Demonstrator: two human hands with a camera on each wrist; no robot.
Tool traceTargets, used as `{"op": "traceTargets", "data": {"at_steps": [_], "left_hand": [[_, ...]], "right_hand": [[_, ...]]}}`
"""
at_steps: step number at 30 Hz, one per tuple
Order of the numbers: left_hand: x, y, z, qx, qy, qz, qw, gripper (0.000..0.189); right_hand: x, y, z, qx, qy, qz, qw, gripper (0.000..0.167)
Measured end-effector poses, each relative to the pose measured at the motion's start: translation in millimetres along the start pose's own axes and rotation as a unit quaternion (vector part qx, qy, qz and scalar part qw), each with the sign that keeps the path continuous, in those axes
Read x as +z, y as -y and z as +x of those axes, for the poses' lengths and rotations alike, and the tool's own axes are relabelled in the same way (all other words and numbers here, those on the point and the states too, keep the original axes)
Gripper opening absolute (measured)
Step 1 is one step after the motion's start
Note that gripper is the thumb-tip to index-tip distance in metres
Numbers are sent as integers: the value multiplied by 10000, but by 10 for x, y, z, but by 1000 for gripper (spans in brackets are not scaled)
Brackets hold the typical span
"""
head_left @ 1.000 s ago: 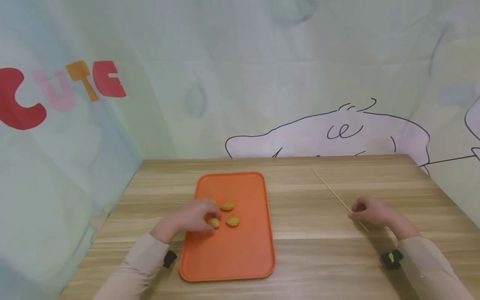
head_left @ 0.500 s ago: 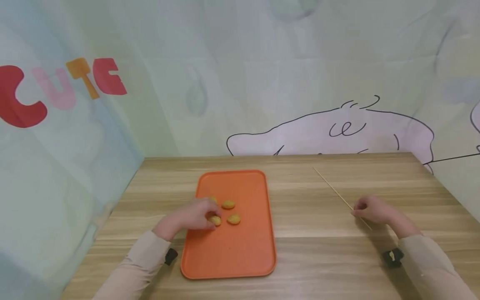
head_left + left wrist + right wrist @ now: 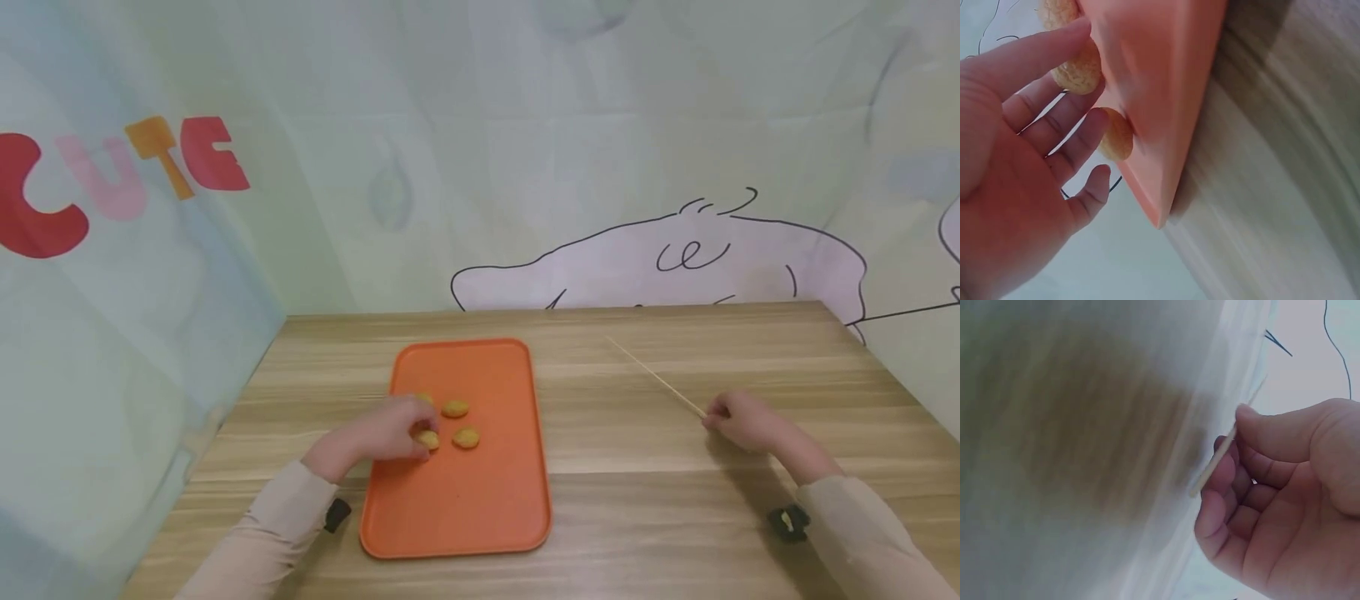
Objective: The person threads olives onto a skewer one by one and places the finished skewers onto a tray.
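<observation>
Several small golden, wrinkled oval food pieces lie on an orange tray point(image 3: 480, 517); their exact kind is unclear. My left hand point(image 3: 386, 429) reaches over the tray's left side, thumb and fingers around one golden oval piece point(image 3: 1079, 72), pinching it. Just past the fingertips, another oval piece point(image 3: 1117, 134) shows in the left wrist view. To the right of the held one lie two more, a far piece point(image 3: 454, 408) and a near piece point(image 3: 466, 437). My right hand point(image 3: 746, 421) pinches a thin wooden skewer point(image 3: 656, 377) near one end, its long part slanting toward the far left.
Both hands work above a wood-grain table point(image 3: 622, 517). A printed cloth point(image 3: 360, 167) stands behind it and along its left side. Dark wrist cameras point(image 3: 789, 522) sit under the sleeves.
The skewer's far tip has swung left, and its near end no longer shows beyond my right hand. My left hand stays at the same oval piece.
</observation>
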State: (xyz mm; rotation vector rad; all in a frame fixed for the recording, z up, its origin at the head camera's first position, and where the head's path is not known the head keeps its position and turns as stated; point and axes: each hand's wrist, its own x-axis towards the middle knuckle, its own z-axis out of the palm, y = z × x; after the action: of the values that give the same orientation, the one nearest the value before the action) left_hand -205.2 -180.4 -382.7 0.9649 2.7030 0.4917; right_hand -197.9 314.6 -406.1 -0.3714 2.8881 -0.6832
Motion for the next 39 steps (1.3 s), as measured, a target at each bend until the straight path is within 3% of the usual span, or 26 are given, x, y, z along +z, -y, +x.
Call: {"op": "traceTargets", "data": {"at_steps": [4,9,14,18,22,27,29,31,35,39], "left_hand": [[-45,-10,9,70,-117,-58,9999,17],[-118,-76,12,-261,-189,-405,9987,18],[-156,-107,-7,-95,-446,-488,9978,18],[-163,-112,-22,175,-672,-433,9966,20],[-161,-131,-53,235,-813,-479,9953,20],[-147,-195,-77,33,-944,-643,9934,19],[-137,-221,-81,89,-1041,-665,9923,19],[-122,-247,-82,215,-1147,-697,9907,19],[-76,-293,-75,399,-1338,-690,9878,19],[-30,-337,-73,407,-1417,-714,9865,19]], "right_hand": [[-2,57,-34,-128,-349,-53,9993,10],[-39,192,-78,-344,-823,-99,9960,9],[-71,367,-123,-633,-1311,-108,9893,7],[-39,478,-173,-1192,-1854,-126,9753,2],[65,558,-215,-1939,-2350,-132,9524,13],[184,636,-245,-2512,-2614,-85,9319,13],[213,668,-246,-2711,-2673,-65,9247,6],[233,704,-243,-2918,-2714,-45,9172,10],[260,782,-242,-3158,-2636,-27,9115,24],[276,848,-241,-3276,-2532,-111,9102,26]]}}
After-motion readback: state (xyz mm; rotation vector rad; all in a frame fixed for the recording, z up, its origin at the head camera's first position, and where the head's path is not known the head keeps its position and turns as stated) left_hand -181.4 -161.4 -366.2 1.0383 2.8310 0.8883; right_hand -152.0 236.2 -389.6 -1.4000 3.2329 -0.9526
